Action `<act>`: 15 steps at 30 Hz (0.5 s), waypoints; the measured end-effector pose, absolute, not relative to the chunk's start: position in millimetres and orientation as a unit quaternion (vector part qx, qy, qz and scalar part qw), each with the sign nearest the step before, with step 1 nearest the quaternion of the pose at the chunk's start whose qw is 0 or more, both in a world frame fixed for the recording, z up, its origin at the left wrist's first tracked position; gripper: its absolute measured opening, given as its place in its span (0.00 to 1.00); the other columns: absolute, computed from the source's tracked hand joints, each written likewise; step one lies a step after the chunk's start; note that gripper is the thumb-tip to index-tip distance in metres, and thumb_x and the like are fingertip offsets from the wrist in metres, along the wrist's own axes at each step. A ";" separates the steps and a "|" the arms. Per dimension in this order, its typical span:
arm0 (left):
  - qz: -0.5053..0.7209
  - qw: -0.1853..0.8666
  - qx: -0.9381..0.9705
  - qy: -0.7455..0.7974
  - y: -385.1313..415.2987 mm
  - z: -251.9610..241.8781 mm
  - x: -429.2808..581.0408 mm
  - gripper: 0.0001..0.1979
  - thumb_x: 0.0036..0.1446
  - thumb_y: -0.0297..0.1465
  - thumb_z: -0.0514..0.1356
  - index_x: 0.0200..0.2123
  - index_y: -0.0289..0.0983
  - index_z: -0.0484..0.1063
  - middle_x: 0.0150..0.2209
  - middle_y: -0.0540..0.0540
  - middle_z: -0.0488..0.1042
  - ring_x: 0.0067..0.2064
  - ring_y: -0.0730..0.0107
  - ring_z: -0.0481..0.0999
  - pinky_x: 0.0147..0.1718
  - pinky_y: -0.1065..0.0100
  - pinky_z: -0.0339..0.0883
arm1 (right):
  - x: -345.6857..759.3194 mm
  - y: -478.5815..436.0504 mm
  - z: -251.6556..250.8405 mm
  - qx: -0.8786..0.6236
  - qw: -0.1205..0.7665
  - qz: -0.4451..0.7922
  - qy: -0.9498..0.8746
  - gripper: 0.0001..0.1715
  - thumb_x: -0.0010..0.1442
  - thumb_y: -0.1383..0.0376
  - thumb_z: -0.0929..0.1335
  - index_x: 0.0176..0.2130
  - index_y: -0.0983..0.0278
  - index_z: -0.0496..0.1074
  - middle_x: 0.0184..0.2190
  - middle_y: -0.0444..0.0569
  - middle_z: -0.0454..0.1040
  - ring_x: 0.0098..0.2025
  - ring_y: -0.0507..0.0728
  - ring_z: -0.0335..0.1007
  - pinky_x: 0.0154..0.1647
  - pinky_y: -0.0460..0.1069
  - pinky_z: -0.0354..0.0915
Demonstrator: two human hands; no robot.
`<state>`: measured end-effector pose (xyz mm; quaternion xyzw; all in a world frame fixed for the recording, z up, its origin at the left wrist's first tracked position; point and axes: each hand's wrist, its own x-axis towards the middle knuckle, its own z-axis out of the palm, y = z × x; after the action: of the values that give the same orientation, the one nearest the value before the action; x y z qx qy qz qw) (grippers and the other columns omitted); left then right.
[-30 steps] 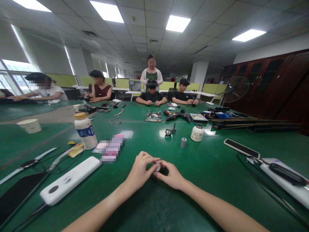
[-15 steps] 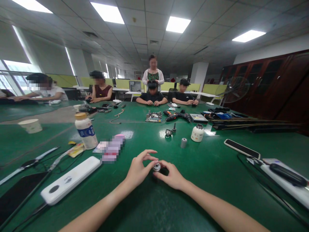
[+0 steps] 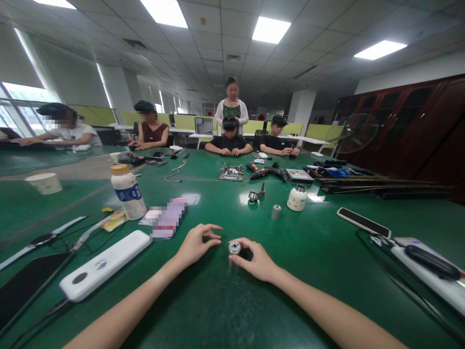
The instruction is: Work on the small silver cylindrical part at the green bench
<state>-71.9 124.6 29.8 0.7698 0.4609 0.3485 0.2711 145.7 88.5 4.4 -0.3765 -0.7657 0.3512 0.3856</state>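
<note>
Low in front of me, my right hand [image 3: 257, 261] has its thumb and fingers closed round the side of a small silver metal cylinder [image 3: 234, 248]. The cylinder's round top, with dark holes, faces up; part of its side is hidden by the fingers. To the left, my left hand [image 3: 200, 245] is held over the table with fingers and thumb apart and nothing in them. A similar silver cylinder [image 3: 276, 212] stands farther away, near a cream-coloured jar [image 3: 297, 198]. Beyond it lie a dark ring-shaped metal part [image 3: 253, 197] and a dark pointed fitting [image 3: 262, 189].
On the left of the green table [image 3: 203, 310] are a white power strip [image 3: 105, 265], a bottle [image 3: 128, 194] and a watch [image 3: 41, 239]. A phone [image 3: 363, 222] lies right. Farther back are a circuit board [image 3: 231, 172] and power drills [image 3: 269, 173]. Several people sit opposite.
My left hand has moved left, away from the metal cylinder it was touching. My right hand stays on the cylinder, whose top now shows more fully.
</note>
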 end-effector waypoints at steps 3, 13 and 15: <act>0.436 0.279 0.729 0.448 112.3 47.2 -56.7 0.15 0.52 0.35 0.64 0.43 0.39 0.70 0.34 0.48 0.82 0.42 0.60 0.80 0.48 0.59 0.67 | 145.7 89.1 3.3 -0.376 0.389 0.346 -0.767 0.19 0.56 0.60 0.70 0.48 0.62 0.72 0.41 0.48 0.77 0.42 0.57 0.73 0.47 0.51 0.67; 0.407 0.330 0.749 0.406 92.0 51.2 -33.3 0.13 0.51 0.29 0.63 0.42 0.40 0.70 0.34 0.50 0.81 0.40 0.62 0.81 0.45 0.63 0.69 | 146.5 93.2 -5.9 -0.380 0.386 0.332 -0.772 0.21 0.57 0.58 0.70 0.49 0.61 0.71 0.40 0.47 0.77 0.42 0.58 0.73 0.45 0.51 0.67; 0.407 0.335 0.748 0.404 93.0 49.2 -33.4 0.13 0.51 0.29 0.63 0.42 0.40 0.70 0.34 0.50 0.81 0.39 0.62 0.81 0.44 0.64 0.69 | 146.6 93.1 -5.7 -0.372 0.388 0.333 -0.775 0.21 0.57 0.58 0.70 0.50 0.61 0.70 0.42 0.48 0.77 0.43 0.58 0.73 0.45 0.51 0.67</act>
<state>-33.4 93.0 49.2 0.7478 0.4036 0.4072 0.3350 146.6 93.1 -5.7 -0.3716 -0.7748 0.3330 0.3883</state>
